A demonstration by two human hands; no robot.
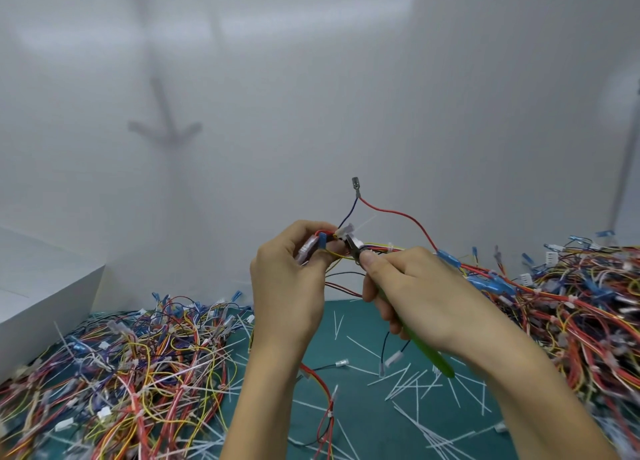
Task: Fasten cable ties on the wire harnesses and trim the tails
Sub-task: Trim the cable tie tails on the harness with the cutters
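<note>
**HARNESS HELD ABOVE COUNTER, CUTTERS AT THE TIE**

Grips the wire harness [391, 212] in the left hand [287, 279], raised above the green counter [360, 324], with fingers curled round the blue and clear connector sleeves. Holds the green-handled cutters [429, 352] in the right hand [415, 293], with fingers wrapped round the handle and thumb laid along the top near the head. Sets the cutter head against the cable tie [362, 223] at the bundle, just beside the left fingertips; cannot tell whether the blades are closed on the white tail. From the grip upward: one red and one dark blue wire, joined at a metal terminal [355, 181]. On the counter below: scattered white cut tails [415, 383], between a left pile [138, 373] and a larger right pile [588, 307] of tangled harnesses. At far left: a white box [41, 286].
</note>
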